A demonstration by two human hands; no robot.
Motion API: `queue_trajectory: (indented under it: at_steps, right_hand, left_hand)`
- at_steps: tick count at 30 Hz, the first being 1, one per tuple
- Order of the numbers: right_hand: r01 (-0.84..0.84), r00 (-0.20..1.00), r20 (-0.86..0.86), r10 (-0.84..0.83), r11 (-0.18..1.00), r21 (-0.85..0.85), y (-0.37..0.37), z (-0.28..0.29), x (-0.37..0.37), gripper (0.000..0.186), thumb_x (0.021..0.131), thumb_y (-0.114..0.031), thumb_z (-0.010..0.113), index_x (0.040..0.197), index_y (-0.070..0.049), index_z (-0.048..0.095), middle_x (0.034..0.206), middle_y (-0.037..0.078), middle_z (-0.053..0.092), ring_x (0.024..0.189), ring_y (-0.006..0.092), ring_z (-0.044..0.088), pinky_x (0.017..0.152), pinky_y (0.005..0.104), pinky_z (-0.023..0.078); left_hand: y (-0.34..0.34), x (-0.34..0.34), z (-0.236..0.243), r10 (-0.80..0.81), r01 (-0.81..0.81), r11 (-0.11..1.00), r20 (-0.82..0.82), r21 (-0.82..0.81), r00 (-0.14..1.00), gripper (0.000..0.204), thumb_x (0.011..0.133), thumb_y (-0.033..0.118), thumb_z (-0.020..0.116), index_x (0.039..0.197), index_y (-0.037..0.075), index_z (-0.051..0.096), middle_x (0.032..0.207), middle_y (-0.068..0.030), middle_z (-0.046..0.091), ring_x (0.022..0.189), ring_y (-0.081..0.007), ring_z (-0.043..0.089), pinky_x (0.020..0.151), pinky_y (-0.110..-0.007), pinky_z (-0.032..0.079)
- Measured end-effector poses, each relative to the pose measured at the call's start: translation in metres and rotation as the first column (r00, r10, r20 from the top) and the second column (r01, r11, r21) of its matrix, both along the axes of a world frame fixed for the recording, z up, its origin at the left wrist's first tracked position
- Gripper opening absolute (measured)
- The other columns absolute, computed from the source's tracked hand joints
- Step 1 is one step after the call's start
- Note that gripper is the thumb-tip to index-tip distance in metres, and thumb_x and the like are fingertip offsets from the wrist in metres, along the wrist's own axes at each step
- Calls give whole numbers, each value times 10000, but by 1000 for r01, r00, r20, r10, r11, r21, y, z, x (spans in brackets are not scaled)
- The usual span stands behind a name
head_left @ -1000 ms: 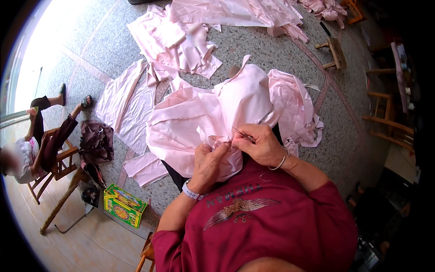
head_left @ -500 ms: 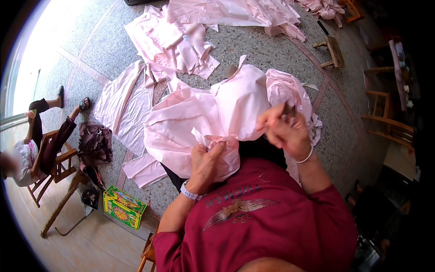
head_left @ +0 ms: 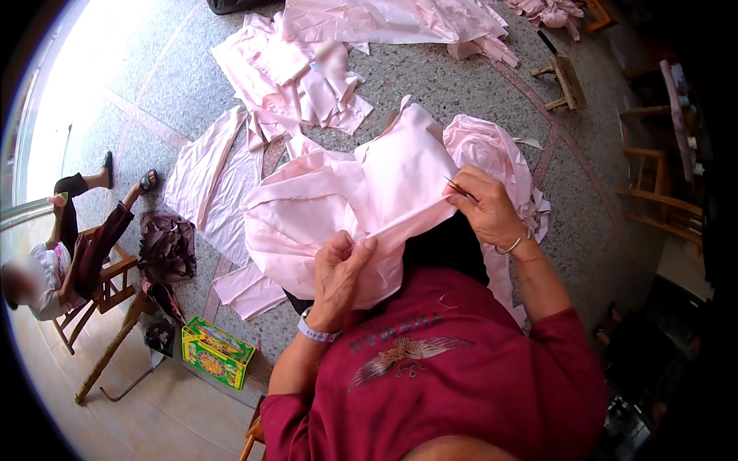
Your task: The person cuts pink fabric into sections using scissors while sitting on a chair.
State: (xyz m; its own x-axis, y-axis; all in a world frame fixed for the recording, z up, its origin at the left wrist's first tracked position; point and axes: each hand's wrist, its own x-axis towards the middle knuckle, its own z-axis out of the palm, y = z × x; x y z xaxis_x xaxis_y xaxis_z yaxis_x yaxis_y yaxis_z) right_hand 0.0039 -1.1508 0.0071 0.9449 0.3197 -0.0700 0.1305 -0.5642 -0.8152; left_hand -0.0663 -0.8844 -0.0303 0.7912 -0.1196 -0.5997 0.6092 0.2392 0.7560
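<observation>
Light pink fabric (head_left: pixel 407 161) lies bunched over my lap and legs. My left hand (head_left: pixel 338 276) is closed, pinching it near my belly. Between my hands an edge of the fabric runs taut and slanting up to the right. My right hand (head_left: pixel 490 206) grips that edge at its far end. Out of the same fingers sticks a small dark pointed tool (head_left: pixel 459 187), perhaps thread snips; most of it is hidden in the hand. A second bunch of pink cloth (head_left: pixel 484 142) hangs just beyond my right hand.
Pink cloth pieces (head_left: pixel 284 73) lie on the speckled floor ahead and to the left. A low wooden stool (head_left: pixel 567 83) stands far right, wooden chairs (head_left: pixel 661 203) nearer. At left a person (head_left: pixel 54 273) sits by a green-and-yellow box (head_left: pixel 217 353).
My right hand was blurred and raised apart from the cloth; now it holds the fabric's edge, with the dark tool showing. The edge between my hands has been drawn out straight.
</observation>
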Motion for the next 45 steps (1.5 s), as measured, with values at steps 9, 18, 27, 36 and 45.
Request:
queue_trajectory:
  at_steps: [9, 18, 27, 36, 45]
  right_hand:
    - [51, 994, 93, -54, 998, 35, -55, 18, -5, 160, 803, 138, 627, 922, 32, 641, 867, 78, 596, 747, 139, 591, 647, 256, 471]
    - [76, 993, 93, -70, 995, -70, -58, 2, -19, 172, 780, 144, 627, 928, 57, 626, 947, 97, 623, 819, 198, 632, 711, 272, 492]
    - [116, 988, -106, -114, 993, 10, -4, 37, -25, 288, 844, 120, 591, 1111, 24, 638, 1233, 112, 587, 748, 126, 634, 577, 230, 512]
    - [-133, 991, -32, 132, 991, -22, 73, -11, -39, 248, 842, 15, 643, 1084, 6, 590, 1006, 175, 576, 847, 344, 630, 736, 362, 524]
    - [34, 996, -85, -29, 998, 50, 69, -12, -39, 238, 791, 99, 598, 1014, 17, 575, 930, 163, 554, 812, 339, 613, 698, 376, 494]
  left_hand:
    - [3, 15, 40, -404, 78, 848, 544, 524, 736, 177, 858, 52, 677, 1025, -2, 658, 1187, -158, 616, 1092, -288, 610, 949, -357, 468]
    - [97, 29, 26, -441, -326, 491, 554, 808, 706, 211, 819, -116, 602, 989, 1, 645, 1036, -137, 661, 979, -269, 648, 854, -342, 501]
    - [149, 24, -4, -242, -389, 448, 528, 805, 814, 185, 838, -69, 577, 1001, -6, 636, 1002, -138, 646, 952, -258, 637, 848, -349, 496]
    - [192, 65, -73, 32, -251, 775, 360, 580, 932, 242, 962, 122, 564, 1128, -45, 619, 1124, -120, 644, 1015, -186, 620, 914, -290, 473]
    - [193, 66, -83, 200, -296, 924, 355, 240, 913, 68, 959, 113, 574, 951, 51, 602, 842, 51, 571, 739, -32, 488, 694, -195, 401]
